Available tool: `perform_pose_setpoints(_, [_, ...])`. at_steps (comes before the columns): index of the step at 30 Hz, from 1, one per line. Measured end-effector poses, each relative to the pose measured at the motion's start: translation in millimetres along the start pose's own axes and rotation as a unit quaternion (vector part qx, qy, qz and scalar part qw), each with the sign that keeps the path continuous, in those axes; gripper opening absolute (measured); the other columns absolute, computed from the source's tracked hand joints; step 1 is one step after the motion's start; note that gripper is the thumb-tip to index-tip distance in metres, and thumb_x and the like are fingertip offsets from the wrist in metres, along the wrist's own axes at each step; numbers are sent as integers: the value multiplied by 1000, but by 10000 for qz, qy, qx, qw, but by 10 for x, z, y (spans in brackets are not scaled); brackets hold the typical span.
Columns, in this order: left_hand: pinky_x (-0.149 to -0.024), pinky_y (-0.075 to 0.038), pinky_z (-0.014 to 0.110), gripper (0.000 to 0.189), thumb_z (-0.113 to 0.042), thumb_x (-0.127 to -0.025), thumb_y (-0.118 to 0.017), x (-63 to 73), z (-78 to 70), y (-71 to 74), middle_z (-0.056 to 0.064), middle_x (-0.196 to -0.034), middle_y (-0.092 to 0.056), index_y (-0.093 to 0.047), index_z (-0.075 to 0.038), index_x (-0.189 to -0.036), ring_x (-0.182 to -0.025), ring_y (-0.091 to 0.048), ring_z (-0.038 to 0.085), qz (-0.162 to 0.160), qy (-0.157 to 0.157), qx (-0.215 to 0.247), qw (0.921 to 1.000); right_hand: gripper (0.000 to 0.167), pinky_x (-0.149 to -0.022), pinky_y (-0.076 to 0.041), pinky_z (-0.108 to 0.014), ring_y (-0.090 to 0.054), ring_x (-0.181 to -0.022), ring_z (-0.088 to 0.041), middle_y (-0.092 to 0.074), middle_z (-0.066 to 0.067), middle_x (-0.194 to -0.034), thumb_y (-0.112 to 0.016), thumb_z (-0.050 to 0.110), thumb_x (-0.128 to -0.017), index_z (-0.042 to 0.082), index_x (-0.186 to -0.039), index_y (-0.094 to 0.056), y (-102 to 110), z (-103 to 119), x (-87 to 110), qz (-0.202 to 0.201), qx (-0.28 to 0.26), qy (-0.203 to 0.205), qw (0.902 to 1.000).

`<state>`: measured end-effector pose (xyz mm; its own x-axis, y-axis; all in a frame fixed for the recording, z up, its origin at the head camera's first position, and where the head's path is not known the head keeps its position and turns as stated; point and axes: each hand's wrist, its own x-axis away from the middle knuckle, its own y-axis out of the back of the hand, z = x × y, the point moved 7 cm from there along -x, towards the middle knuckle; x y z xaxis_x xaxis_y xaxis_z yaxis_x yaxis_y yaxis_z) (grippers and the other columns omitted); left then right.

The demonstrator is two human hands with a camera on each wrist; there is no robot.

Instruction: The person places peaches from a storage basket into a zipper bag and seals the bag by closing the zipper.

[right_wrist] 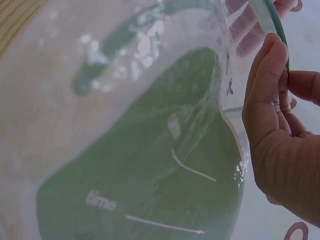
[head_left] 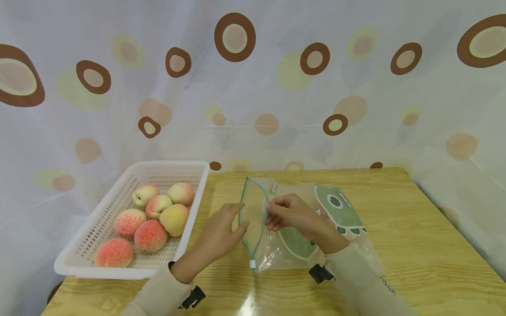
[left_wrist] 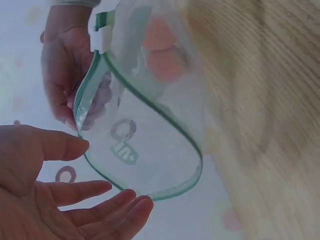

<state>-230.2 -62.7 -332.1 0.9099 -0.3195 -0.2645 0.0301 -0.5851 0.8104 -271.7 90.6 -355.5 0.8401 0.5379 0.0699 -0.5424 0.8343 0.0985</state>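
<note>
A clear zip bag [head_left: 300, 245] with a green dinosaur print lies on the table, its green-edged mouth gaping to the left. My right hand [head_left: 292, 217] pinches the right edge of that mouth between thumb and fingers; in the right wrist view the hand [right_wrist: 280, 120] has the green rim in its pinch. The left hand [head_left: 221, 232] is at the opposite edge. Its fingers look loosely extended in the left wrist view, with fingertips [left_wrist: 142, 202] at the green rim [left_wrist: 175, 192]. A white slider [head_left: 253, 264] sits at the mouth's near end.
To the left stands a white plastic basket [head_left: 203, 184] holding several peaches [head_left: 151, 235]. Both rest on a wooden table [head_left: 415, 245]. Behind it hangs a pale curtain [head_left: 253, 96] patterned with brown rings and coloured spots.
</note>
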Motion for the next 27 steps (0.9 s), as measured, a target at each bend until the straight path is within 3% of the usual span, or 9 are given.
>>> perform_pose_setpoints(2, [-86, -52, 47, 44, -17, -93, -63, -4, -13, 92, 22, -128, -56, -54, 2, -131, -109, -60, 37, -68, 30, -45, 10000, 23, -62, -56, -26, -66, -65, -14, -66, -5, -74, -52, 14, -98, -3, -88, -62, 6, -5, -2, -3, 6, 2, 10000])
perform_pose_setpoints(4, [-77, -54, 44, 43, -18, -93, -63, -6, 2, 181, 20, -128, -56, -55, -1, -132, -95, -64, 34, -124, 103, -47, 9999, 23, -62, -56, -26, -66, -65, -14, -66, -5, -75, -52, 15, -98, -3, -88, -62, 11, -11, -4, -8, 11, -2, 10000])
perform_pose_setpoints(9, [-65, -53, 40, 36, -17, -94, -62, -6, 102, 424, 16, -126, -59, -59, -8, -129, -86, -65, 29, -382, 60, -244, 9990, 22, -62, -56, -26, -65, -65, -14, -66, -5, -74, -52, 14, -98, -2, -87, -62, 13, -18, -2, -9, -9, 9, 10000])
perform_pose_setpoints(11, [-73, -53, 42, 33, -15, -95, -59, -7, 158, 527, 15, -125, -61, -60, -8, -127, -99, -63, 30, -474, -44, -343, 9983, 22, -62, -56, -26, -66, -65, -14, -66, -5, -74, -52, 13, -98, -2, -87, -62, 10, -17, 1, -4, -5, 23, 10000])
perform_pose_setpoints(14, [-74, -51, 44, 31, -13, -96, -55, -20, 262, 692, 17, -124, -61, -61, -6, -126, -95, -62, 31, -458, -109, -394, 9981, 22, -62, -56, -26, -66, -65, -13, -66, -5, -74, -51, 14, -98, -2, -87, -62, 7, -14, 6, -2, -3, 22, 10000])
perform_pose_setpoints(21, [-88, -48, 54, 33, -12, -100, -48, -69, 585, 1027, 25, -130, -55, -56, 1, -130, -117, -51, 44, 18, 150, -55, 9999, 23, -62, -56, -25, -65, -65, -13, -66, -4, -75, -51, 14, -99, -2, -87, -61, 1, -10, 23, 8, -15, 15, 10000])
perform_pose_setpoints(27, [-94, -41, 59, 33, -6, -94, -57, -119, 870, 1007, 28, -126, -57, -58, 6, -125, -120, -48, 47, 531, 270, -634, 9962, 23, -62, -56, -25, -65, -65, -13, -66, -5, -75, -51, 14, -99, -2, -86, -61, 8, -16, 25, 19, -2, 7, 10000])
